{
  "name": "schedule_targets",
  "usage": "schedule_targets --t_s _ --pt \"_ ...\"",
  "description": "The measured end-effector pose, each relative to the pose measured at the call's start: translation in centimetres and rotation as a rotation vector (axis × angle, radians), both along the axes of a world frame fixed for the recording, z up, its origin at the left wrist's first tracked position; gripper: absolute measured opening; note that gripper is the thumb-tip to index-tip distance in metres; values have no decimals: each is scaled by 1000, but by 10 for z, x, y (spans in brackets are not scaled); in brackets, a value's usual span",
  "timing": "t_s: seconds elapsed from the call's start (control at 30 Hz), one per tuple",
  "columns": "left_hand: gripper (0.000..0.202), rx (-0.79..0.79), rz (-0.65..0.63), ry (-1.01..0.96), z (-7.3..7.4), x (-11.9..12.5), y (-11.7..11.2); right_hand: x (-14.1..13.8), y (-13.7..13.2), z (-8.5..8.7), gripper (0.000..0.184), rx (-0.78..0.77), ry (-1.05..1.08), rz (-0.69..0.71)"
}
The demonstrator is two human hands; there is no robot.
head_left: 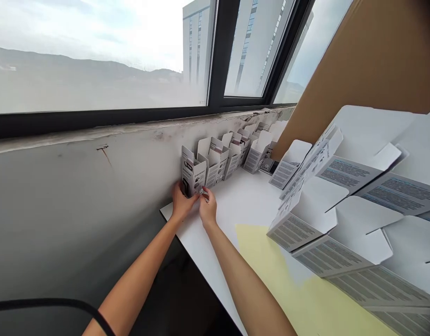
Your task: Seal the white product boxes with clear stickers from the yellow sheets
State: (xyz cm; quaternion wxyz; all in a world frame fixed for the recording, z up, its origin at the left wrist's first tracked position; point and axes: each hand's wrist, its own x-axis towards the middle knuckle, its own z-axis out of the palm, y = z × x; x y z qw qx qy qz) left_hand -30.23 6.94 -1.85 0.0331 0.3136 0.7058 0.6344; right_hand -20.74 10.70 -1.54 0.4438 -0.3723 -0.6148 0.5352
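A small printed cardboard box stands upright with its top flaps raised, at the near end of a row along the wall. My left hand grips its lower part from the left, thumb across the bottom front. My right hand is closed at the lower right corner of the same box, fingers curled against it; the fingertips are partly hidden. Right behind it, other open-topped small boxes continue the row, some with contents showing at the top.
Larger open white boxes crowd the right side of the white table. A yellow sheet lies in front of them. A big brown cardboard panel leans over the back right. The wall and window run along the left; a black cable crosses the lower left.
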Motion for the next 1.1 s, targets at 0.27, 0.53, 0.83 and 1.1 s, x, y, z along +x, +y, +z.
schedule_targets --t_s 0.27,0.53,0.83,1.1 --pt "59 -76 -63 -29 14 -2 -19 13 4 5 49 -152 2 45" --pt "61 -28 -474 -245 31 37 -80 110 0 48 72 -253 18 487" --pt "59 25 -979 -465 34 140 -82 260 -59 68 77 -62 22 303" --pt "49 -302 -1370 -297 49 226 -80 394 -132 63 68 81 -24 -153"
